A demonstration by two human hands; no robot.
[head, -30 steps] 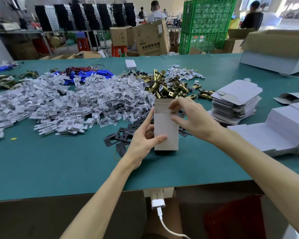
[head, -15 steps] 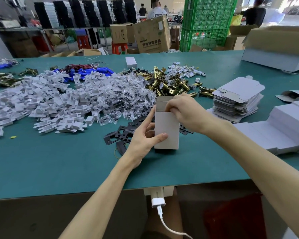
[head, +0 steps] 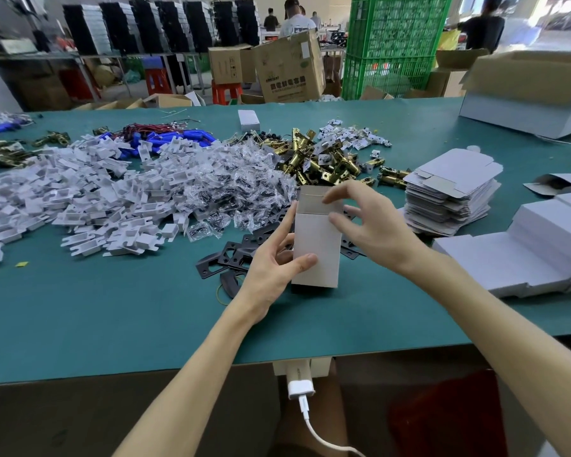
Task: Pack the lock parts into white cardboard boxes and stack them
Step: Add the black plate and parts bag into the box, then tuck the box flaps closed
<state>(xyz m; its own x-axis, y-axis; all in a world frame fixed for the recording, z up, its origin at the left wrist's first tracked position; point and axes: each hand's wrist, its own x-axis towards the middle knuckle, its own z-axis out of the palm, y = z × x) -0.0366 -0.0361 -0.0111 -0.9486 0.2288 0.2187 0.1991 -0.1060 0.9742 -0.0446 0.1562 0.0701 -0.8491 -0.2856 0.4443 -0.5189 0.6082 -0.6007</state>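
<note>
Charger plug [head: 298, 386]: white, hanging just below the table's near edge, with a white cable running down from it.
Table [head: 112, 324]: green top; a bare strip lies along the near edge.
Left hand [head: 271, 268]: grips the white cardboard box from its left side, with the thumb across the front face and the fingers behind.
White cardboard box [head: 317, 249]: stands upright on the table, midway along and nearer the near edge, with its top flap raised.
Right hand [head: 370, 225]: fingers spread and loosely bent, holding nothing; the index tip touches the raised flap and the thumb is at the box's upper right corner.
Black plates [head: 231, 258]: lie flat and scattered just behind and beside the box.
Finished white boxes [head: 524, 255]: stacked by the right edge.
Flat box blanks [head: 452, 189]: a tall stack to the right, beyond the right hand.
White plastic pieces [head: 80, 199]: a broad heap on the left.
Clear bagged parts [head: 231, 189]: heaped beside the plastic pieces.
Brass latches [head: 320, 159]: a pile behind the box.
Blue parts [head: 178, 140]: behind the heaps.
Large carton [head: 524, 94]: at the far right corner.
</note>
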